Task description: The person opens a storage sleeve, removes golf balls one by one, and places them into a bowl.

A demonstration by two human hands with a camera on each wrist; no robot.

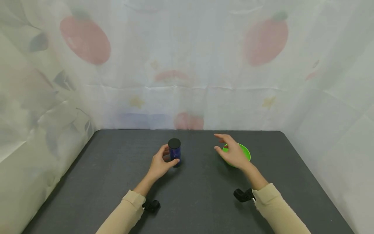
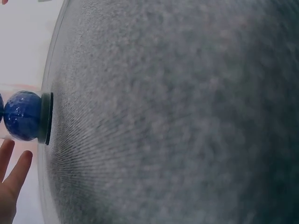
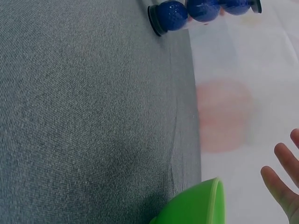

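The left hand [image 1: 160, 165] grasps the upright tube of blue balls [image 1: 174, 152] mid-counter, thumb and fingers seemingly wrapped around it. Right of the tube, the right hand [image 1: 232, 152] hovers released over the green bowl [image 1: 244, 152]. Hold low and keep the tube vertical. Dark gray counter [image 1: 117, 182]; fruit-print curtain [image 1: 187, 65] beyond.

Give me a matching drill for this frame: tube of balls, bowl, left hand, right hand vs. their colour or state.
Things:
1. tube
2. bowl
3. left hand
4. right hand

States:
A. open, fingers spread, over the bowl
B. bright green, on the table to the right
C. wrapped round the tube
D. upright, black cap, blue balls inside

Pairs: 1-D, 2-B, 3-C, 4-A
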